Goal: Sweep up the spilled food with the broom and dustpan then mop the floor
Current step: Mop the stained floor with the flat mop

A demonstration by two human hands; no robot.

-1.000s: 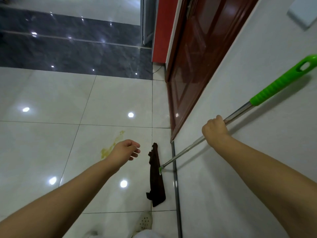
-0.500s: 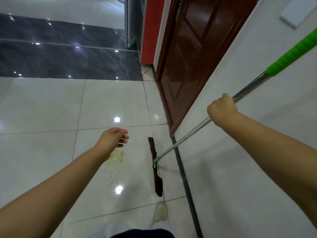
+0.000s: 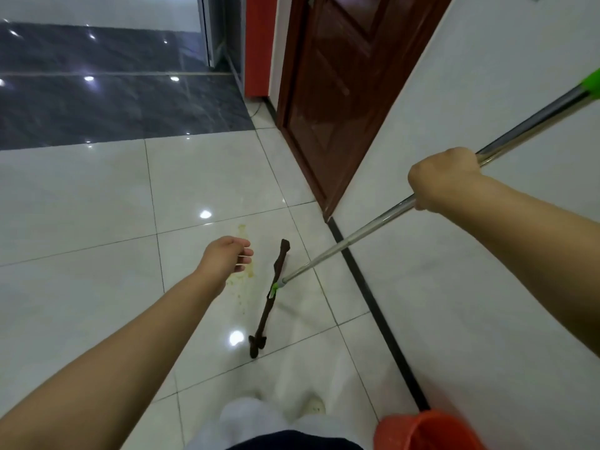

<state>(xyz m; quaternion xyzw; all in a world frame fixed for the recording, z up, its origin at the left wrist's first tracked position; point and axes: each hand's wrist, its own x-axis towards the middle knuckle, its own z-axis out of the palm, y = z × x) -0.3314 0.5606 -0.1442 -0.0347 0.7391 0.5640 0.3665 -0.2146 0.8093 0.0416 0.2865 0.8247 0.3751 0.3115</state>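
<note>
Right hand [image 3: 443, 180] fisted on steel mop pole [image 3: 350, 243]; dark brown mop cloth [image 3: 268, 298] beside loosely open, empty left hand [image 3: 227, 256], probably over yellowish floor stain [image 3: 242, 280].

The floor [image 3: 81, 222] is glossy white tile with thin grout lines, meeting a band of dark grey marbled tile [image 3: 113, 105] at the far side and a thin black strip [image 3: 373, 303] along the base of the white wall on the right. A yellowish stain [image 3: 242, 284] with small specks lies on the white tile near the middle, and just to its right the dark brown mop head [image 3: 271, 300] rests on the floor. At the near edge an orange bucket [image 3: 422, 431] stands beside the wall, and a pale shoe [image 3: 313, 407] is planted on the tile just left of it.
</note>
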